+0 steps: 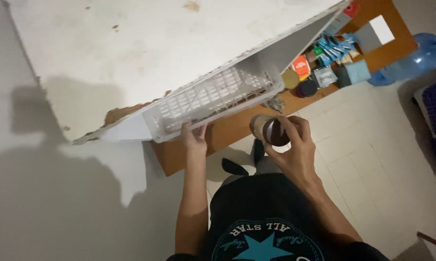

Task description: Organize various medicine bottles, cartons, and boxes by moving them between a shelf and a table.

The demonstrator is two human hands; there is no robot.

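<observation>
My left hand grips the near edge of a white slatted plastic basket that sticks out from under a worn white cabinet top. My right hand holds a dark brown jar with a tan lid, tilted on its side, just right of the basket and above a wooden shelf. My dark shirt with a blue star fills the bottom of the head view.
Further along the wooden shelf sit jars, blue sachets and small boxes. A large blue water bottle stands on the tiled floor at the right. A grey wall lies to the left.
</observation>
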